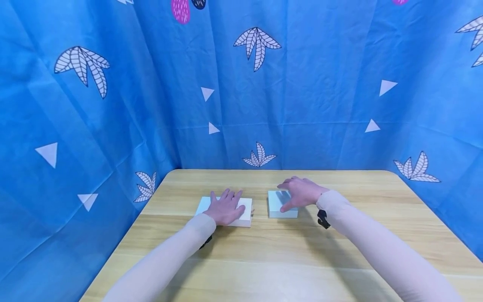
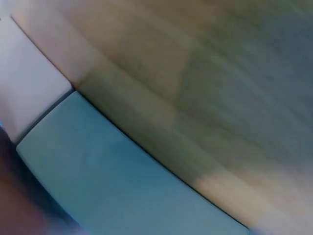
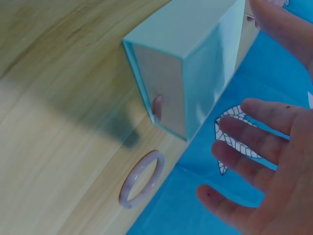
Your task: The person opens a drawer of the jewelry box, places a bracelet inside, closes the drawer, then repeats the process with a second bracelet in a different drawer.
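My left hand (image 1: 226, 207) lies with fingers spread over a flat box with a pale aqua part (image 1: 202, 204) and a white part (image 1: 246, 205). In the left wrist view a thin dark seam divides the white part (image 2: 34, 83) from the aqua one (image 2: 127, 171). My right hand (image 1: 302, 193) hovers by a second pale aqua box (image 1: 282, 214), fingers apart and holding nothing. The right wrist view shows this box (image 3: 205, 24) with a white end panel (image 3: 168, 83) and a small pinkish pull tab (image 3: 156, 107). A pale lilac bangle (image 3: 130, 183) lies on the table near it.
Both boxes rest on a light wood table (image 1: 271, 260), toward its far edge. Blue curtains (image 1: 320, 84) with leaf and triangle prints hang behind and at both sides. Dark straps (image 1: 323, 219) sit at the wrists.
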Tool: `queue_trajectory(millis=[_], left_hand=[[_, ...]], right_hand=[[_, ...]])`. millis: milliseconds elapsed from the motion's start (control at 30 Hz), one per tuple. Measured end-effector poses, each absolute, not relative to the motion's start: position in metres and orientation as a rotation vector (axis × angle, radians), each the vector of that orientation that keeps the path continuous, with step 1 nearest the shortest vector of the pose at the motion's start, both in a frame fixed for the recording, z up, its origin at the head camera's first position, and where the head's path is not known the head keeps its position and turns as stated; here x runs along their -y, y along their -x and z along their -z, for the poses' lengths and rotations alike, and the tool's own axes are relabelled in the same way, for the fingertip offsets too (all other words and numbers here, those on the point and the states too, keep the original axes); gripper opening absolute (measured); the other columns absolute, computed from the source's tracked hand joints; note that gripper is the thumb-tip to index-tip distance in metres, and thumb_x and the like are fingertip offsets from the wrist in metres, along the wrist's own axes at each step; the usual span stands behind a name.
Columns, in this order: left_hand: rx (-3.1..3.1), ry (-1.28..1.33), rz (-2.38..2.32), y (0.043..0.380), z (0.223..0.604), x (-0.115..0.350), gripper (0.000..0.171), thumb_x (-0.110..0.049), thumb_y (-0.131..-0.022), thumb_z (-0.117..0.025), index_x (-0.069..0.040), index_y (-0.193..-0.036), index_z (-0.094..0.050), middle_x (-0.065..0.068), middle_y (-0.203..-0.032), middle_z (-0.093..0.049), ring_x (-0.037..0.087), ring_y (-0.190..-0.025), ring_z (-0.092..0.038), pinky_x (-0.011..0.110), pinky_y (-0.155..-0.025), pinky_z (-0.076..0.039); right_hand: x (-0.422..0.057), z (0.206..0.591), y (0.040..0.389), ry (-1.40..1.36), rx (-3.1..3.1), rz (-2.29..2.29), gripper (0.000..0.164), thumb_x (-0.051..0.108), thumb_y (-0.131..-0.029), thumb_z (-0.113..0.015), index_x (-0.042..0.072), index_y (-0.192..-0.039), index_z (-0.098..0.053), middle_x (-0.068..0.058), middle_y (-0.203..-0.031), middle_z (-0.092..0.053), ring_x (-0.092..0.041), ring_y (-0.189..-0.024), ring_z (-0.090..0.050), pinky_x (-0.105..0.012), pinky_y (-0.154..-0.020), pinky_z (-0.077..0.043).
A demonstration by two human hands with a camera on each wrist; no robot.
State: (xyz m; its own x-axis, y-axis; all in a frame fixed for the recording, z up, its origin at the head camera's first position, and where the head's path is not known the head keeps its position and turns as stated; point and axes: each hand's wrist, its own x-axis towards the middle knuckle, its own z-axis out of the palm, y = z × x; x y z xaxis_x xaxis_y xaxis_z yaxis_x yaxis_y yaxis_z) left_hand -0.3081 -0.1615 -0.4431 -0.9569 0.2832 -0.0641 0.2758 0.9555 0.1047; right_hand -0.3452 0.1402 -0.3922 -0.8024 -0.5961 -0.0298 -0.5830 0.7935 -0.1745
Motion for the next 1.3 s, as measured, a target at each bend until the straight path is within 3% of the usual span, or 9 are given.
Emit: queue_trajectory(millis=[367, 567, 800, 1067, 1300], left_hand=[[-3.055, -0.406, -0.153, 0.314, 0.432, 0.153, 0.075, -0.064, -0.1, -0.029, -0.019, -0.159, -0.033, 0.01, -0.162, -0.037, 0.034, -0.154, -0.021, 0.073, -0.116, -0.01], [-3.038, -0.434, -0.212, 0.315, 0.424, 0.127, 0.079, -0.068, -0.099, -0.025, -0.019, -0.161, -0.026, 0.009, -0.166, -0.027, 0.034, -0.156, -0.015, 0.071, -0.118, -0.008], [-3.003, -0.44, -0.255, 0.315, 0.417, 0.086, 0.08, -0.067, -0.1, -0.027, -0.019, -0.163, -0.018, 0.009, -0.17, -0.013, 0.032, -0.157, -0.006, 0.067, -0.12, -0.007], [-3.024, -0.459, -0.159, 0.319, 0.414, 0.048, 0.078, -0.067, -0.101, -0.023, -0.019, -0.163, -0.021, 0.008, -0.169, -0.018, 0.03, -0.157, -0.01, 0.066, -0.12, -0.015], [-3.031, -0.414, -0.105, 0.33, 0.426, 0.029, 0.078, -0.067, -0.101, -0.022, -0.02, -0.163, -0.018, 0.007, -0.169, -0.018, 0.028, -0.157, -0.009, 0.067, -0.119, -0.017]], right_hand=[[-0.165, 0.396, 0.334, 0.96, -2.922, 0.294, 0.088, 0.057, -0.075, -0.082, 0.011, -0.144, -0.055, -0.017, -0.15, -0.051, -0.04, -0.138, -0.046, -0.06, -0.111, -0.039], [-0.177, 0.4, 0.331, 0.951, -2.934, 0.309, 0.087, 0.053, -0.075, -0.084, 0.009, -0.144, -0.055, -0.016, -0.153, -0.047, -0.04, -0.141, -0.043, -0.06, -0.112, -0.038], [-0.186, 0.403, 0.333, 0.92, -2.916, 0.328, 0.096, 0.047, -0.071, -0.088, 0.01, -0.15, -0.048, -0.02, -0.154, -0.045, -0.043, -0.134, -0.051, -0.061, -0.106, -0.043], [-0.197, 0.412, 0.338, 0.944, -2.915, 0.381, 0.09, 0.041, -0.073, -0.086, 0.014, -0.151, -0.048, -0.023, -0.147, -0.052, -0.039, -0.122, -0.061, -0.057, -0.098, -0.051], [-0.205, 0.419, 0.339, 0.986, -2.913, 0.416, 0.079, 0.037, -0.075, -0.085, 0.006, -0.142, -0.057, -0.02, -0.136, -0.062, -0.038, -0.12, -0.062, -0.057, -0.099, -0.05]])
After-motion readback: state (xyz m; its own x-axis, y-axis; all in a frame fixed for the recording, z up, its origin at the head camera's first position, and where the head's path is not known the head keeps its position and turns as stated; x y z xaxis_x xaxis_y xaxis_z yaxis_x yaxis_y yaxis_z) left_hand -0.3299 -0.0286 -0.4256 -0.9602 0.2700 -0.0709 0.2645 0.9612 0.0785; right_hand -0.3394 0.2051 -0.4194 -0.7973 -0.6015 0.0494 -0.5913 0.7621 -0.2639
